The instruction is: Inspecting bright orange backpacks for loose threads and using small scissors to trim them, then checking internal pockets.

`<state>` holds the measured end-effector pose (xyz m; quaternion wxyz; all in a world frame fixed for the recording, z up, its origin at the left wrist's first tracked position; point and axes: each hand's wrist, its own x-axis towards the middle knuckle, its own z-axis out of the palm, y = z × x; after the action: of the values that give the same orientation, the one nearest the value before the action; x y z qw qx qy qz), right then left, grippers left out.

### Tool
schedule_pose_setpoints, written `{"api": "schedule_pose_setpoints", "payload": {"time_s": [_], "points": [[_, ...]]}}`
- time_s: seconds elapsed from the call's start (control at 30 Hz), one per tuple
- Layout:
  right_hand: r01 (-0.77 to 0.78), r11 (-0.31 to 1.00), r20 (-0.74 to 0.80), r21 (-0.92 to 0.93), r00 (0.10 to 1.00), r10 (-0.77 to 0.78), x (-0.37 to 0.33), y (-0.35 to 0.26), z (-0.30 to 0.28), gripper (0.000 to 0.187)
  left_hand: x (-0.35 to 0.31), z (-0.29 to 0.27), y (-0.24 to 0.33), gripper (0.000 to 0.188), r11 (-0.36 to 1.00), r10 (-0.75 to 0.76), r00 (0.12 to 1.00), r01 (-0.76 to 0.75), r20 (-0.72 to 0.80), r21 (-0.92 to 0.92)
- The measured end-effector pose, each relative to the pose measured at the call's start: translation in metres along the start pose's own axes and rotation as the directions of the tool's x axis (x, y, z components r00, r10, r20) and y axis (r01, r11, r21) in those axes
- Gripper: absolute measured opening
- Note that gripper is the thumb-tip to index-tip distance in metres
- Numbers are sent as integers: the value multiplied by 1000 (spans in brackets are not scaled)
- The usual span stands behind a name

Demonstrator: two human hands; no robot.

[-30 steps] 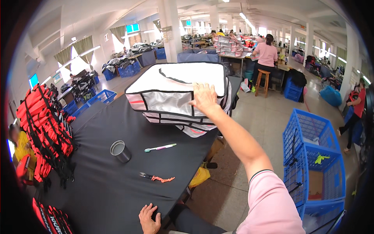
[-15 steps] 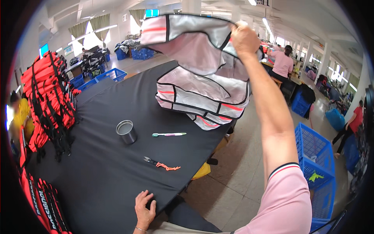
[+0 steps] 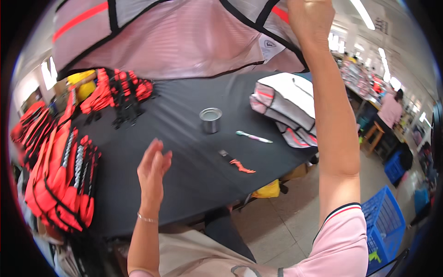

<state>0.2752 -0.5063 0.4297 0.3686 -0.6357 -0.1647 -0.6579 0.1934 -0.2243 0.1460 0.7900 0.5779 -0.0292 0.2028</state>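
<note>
High in front of me, my right hand (image 3: 314, 21) grips the edge of a silvery fabric bag panel (image 3: 184, 48) with black binding and red stripes. It hangs spread across the top of the view, partly cut off by the frame. My left hand (image 3: 153, 171) hovers over the near part of the black-covered table (image 3: 184, 198), fingers stretched out, holding nothing. Beyond it are a metal tin (image 3: 211, 122), a toothbrush (image 3: 254, 137) and thread snips (image 3: 227, 156) with an orange cord. A stack of similar panels (image 3: 288, 108) lies at the table's right edge, partly behind my right forearm.
Red and black bags (image 3: 60, 184) are piled along the left, with more red bags (image 3: 131, 90) at the far left. Someone in a yellow top (image 3: 85, 85) is behind them. Blue crates (image 3: 385, 226) stand on the floor to the right. Farther back, a person in pink (image 3: 390, 111) works.
My right hand has lifted the panel off the stack and brought it closer and leftward. My left hand has risen from the table edge. The view has turned left.
</note>
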Motion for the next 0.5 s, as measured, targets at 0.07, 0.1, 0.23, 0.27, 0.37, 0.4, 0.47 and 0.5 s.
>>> {"api": "schedule_pose_setpoints", "payload": {"time_s": [0.07,0.1,0.23,0.27,0.37,0.4,0.47,0.5], "points": [[-148,978,74,149,988,139,-29,-11,27,46,16,-13,30,62,989,54,998,-58,-34,-136],[-222,950,121,218,972,200,-43,-19,40,44,19,-23,46,66,972,89,995,-98,-54,-211],[-396,847,321,355,903,287,-101,-25,97,36,24,-52,92,62,957,289,925,-283,-246,61],[-575,709,448,408,803,393,-113,-26,108,35,24,-52,100,63,919,389,880,-350,-273,181],[-758,442,590,480,652,477,-144,-38,136,28,27,-83,128,63,767,604,762,-476,-235,430],[-796,315,639,516,603,477,-155,-41,148,25,31,-97,137,62,639,715,683,-550,-152,537],[-884,242,720,399,466,514,-172,-52,161,30,40,-118,155,61,597,738,657,-529,-154,603],[-935,185,768,304,355,533,-180,-54,168,33,46,-129,159,59,550,764,630,-523,-139,652]]}}
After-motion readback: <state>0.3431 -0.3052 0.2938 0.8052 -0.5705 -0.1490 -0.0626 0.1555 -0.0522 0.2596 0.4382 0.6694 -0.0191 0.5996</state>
